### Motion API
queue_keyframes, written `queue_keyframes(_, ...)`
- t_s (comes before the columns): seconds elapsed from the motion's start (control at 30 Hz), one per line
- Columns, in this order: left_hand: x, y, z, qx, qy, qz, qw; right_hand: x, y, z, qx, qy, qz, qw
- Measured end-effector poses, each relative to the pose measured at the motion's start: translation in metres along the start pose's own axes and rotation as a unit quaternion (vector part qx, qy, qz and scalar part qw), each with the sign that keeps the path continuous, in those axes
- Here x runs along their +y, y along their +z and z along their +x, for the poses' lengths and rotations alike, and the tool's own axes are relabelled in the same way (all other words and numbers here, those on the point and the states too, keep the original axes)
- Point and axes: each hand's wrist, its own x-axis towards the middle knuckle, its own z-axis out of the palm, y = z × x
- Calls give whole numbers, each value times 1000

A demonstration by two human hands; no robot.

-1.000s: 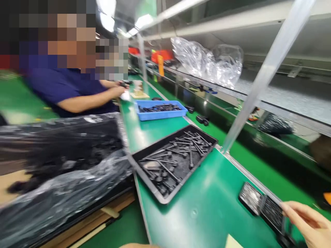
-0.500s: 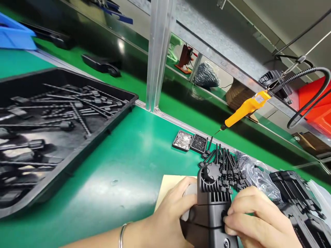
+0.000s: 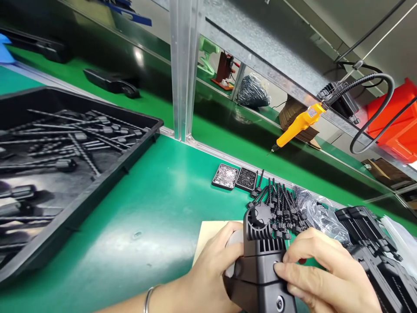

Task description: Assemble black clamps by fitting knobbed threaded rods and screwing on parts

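Note:
My left hand (image 3: 216,265) is wrapped round a black plastic housing (image 3: 265,265) with a slatted vent and a rounded, notched top end. A round grey part (image 3: 235,245) shows between its fingers and the housing. My right hand (image 3: 322,269) is closed in a pinch, its fingertips pressed against the right face of the housing. Whatever those fingertips hold, if anything, is too small or hidden to make out. Below them a round recess with a metal centre (image 3: 280,303) sits in the same face. Under the left hand lies a cream-coloured sheet (image 3: 206,234).
A black tray (image 3: 120,174) of ribbed black rods stands left. Behind the housing are small boxes of silvery bits (image 3: 225,176) and black bits (image 3: 246,178), and piled ribbed black stems (image 3: 283,204). An orange electric screwdriver (image 3: 298,126) hangs above. Black parts (image 3: 365,230) lie right.
The view has shifted, so most things sit further left. My right fingertips have moved slightly across the housing's face, and the thumb now covers a spot there. My left hand keeps its hold.

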Motion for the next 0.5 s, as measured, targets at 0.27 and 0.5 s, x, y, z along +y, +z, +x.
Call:
queue_keyframes(0.27,-5,1,-3,-3,0,-15,1000,134,58,71,7,213,-174,961)
queue_keyframes(0.5,-34,8,-17,-91,-45,2,995,188,128,95,-139,262,-222,929)
